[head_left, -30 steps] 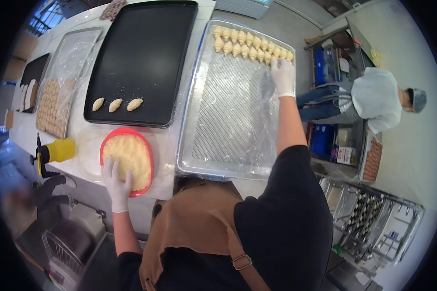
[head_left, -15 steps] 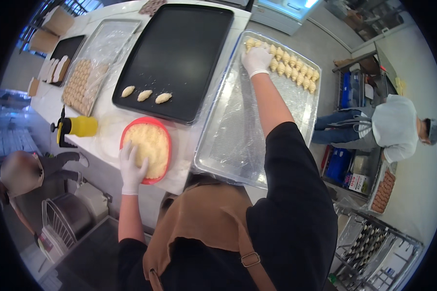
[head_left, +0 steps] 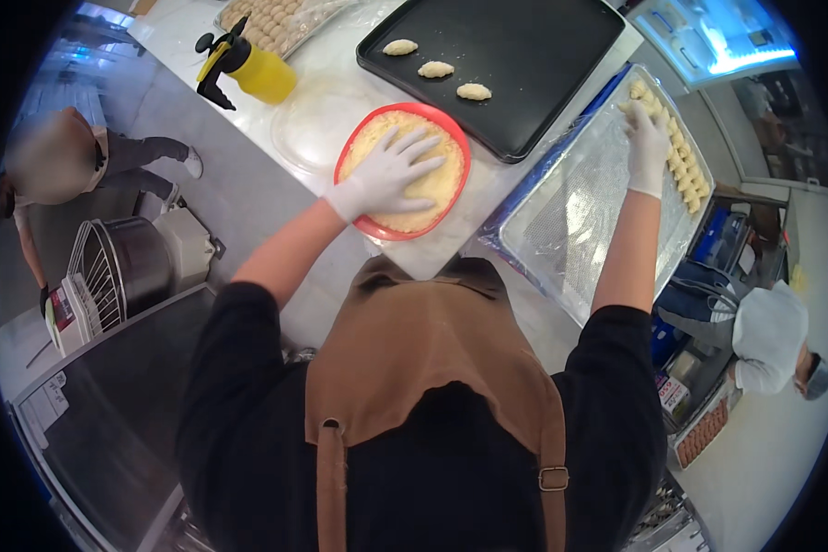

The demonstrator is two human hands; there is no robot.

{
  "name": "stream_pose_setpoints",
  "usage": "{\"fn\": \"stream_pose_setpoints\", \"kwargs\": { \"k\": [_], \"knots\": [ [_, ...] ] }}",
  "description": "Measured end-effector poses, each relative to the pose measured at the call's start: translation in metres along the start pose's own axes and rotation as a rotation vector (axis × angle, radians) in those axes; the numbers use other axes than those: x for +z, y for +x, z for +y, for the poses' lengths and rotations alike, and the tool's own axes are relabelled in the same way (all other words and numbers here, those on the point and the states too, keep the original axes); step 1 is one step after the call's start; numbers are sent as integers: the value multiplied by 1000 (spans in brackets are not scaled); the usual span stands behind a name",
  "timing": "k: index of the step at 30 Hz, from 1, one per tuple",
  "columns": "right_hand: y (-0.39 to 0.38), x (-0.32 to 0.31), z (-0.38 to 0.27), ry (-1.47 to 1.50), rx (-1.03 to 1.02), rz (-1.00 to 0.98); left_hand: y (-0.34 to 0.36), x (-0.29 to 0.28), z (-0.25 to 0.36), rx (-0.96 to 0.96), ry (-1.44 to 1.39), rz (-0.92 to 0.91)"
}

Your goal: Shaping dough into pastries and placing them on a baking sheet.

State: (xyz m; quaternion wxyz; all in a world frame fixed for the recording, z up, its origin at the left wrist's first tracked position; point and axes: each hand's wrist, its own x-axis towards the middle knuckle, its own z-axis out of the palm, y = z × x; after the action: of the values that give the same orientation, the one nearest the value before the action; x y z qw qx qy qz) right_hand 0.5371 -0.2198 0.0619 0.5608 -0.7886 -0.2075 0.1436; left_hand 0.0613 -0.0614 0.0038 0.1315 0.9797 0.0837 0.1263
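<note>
After reaching deeper over the red bowl [head_left: 464, 152], spreading the left hand [head_left: 384, 177] over crumbs [head_left: 443, 189] by the front corner of the surface [head_left: 483, 193]; still curling the right hand [head_left: 649, 150] over dough rolls [head_left: 684, 172] near the far corner of the tray [head_left: 561, 212] (cannot tell if pinching), apparently working both.

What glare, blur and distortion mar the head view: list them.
Head view, glare: highlights on the plastic-covered tray, and the lit cabinet at upper right glows blue-white; head view, blur: a smear hides the far-left co-worker's head, the left hand looks sharper; head view, distortion: edges bow near the black rim.
</note>
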Motion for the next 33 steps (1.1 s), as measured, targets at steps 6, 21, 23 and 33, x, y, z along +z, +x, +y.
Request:
{"fn": "stream_pose_setpoints", "kwargs": {
  "k": [6,21,23,33],
  "knots": [
    [-161,73,-61,450,214,-436,14,-5,-23,10,-64,-205],
    [-322,212,-28,-487,-761,-439,-47,-11,-1,-473,-846,760],
    [-326,203,-28,-597,-875,-434,-48,-12,-3,-484,-835,785],
    [-303,226,-40,-754,-1034,-416,-43,-7,-4,-463,-837,811]
  ]
}}
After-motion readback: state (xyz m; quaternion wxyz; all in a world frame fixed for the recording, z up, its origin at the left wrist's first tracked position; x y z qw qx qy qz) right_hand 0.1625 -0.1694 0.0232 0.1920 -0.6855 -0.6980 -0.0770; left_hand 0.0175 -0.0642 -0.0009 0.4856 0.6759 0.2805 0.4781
